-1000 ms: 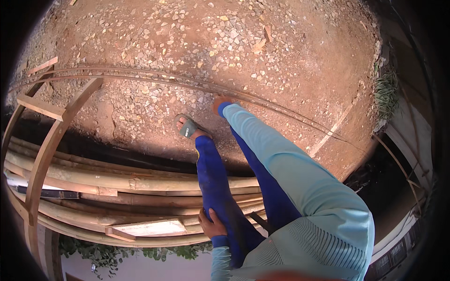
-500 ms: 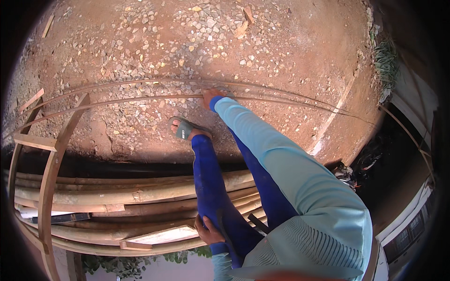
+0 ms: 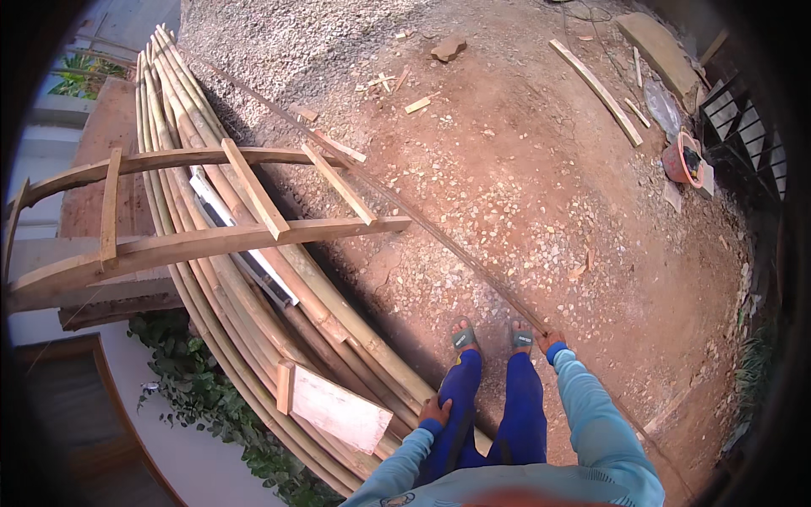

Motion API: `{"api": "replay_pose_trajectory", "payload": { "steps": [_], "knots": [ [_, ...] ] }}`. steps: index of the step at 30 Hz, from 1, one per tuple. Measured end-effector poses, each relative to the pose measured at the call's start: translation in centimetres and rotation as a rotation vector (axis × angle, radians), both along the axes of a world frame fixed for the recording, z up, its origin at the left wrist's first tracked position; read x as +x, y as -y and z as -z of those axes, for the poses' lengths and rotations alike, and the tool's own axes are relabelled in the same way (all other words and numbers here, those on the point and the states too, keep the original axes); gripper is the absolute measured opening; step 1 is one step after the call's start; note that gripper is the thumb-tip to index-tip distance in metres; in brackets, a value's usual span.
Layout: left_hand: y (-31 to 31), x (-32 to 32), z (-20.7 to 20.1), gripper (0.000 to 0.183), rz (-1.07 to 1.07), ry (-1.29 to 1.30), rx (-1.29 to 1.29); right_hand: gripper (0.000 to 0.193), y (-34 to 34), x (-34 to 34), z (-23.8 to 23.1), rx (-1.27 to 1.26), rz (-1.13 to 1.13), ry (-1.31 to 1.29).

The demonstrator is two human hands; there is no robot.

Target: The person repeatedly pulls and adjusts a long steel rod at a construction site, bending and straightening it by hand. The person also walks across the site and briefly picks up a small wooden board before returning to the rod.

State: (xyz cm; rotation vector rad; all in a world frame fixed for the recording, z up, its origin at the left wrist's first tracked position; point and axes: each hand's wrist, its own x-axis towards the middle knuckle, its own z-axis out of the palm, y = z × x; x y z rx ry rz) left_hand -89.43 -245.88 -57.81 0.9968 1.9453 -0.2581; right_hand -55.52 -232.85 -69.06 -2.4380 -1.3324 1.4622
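Observation:
My right hand (image 3: 553, 340) is closed around long thin brown rods (image 3: 473, 264), which look like rusty steel bars. They stretch diagonally from the far left, past my feet, to the near right. Where the rods lie together, I cannot make out how many are in my grip. My left hand (image 3: 433, 411) holds nothing and lies against my left leg just above the knee, fingers stretched over the blue trousers. Beside that hand runs a stack of bamboo poles (image 3: 338, 296).
A wooden ladder-like frame (image 3: 321, 232) lies across the bamboo. A short board (image 3: 338, 414) rests on the poles nearby. Gravel and wood scraps cover the reddish ground (image 3: 524, 169). At far right stand a pink bucket (image 3: 680, 160) and a dark metal grille (image 3: 743, 127); a plank (image 3: 596, 91) lies near them.
The view has swung and risen, showing more ground and the whole bamboo stack. The rods, spread apart before, now run close together in my right hand. My left hand stays on my leg.

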Motion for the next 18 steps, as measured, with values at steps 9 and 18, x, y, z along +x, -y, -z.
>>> {"api": "replay_pose_trajectory", "payload": {
  "steps": [9,18],
  "knots": [
    [-9.7,-2.5,-3.3,0.063,-0.692,0.696,-0.03,0.036,1.4,2.1,-12.1,0.125,-0.004,0.141],
    [-33.3,4.0,-12.6,0.105,-1.081,1.388,0.361,0.039,3.7,3.7,-23.0,0.177,0.076,-0.048]
  ]
}}
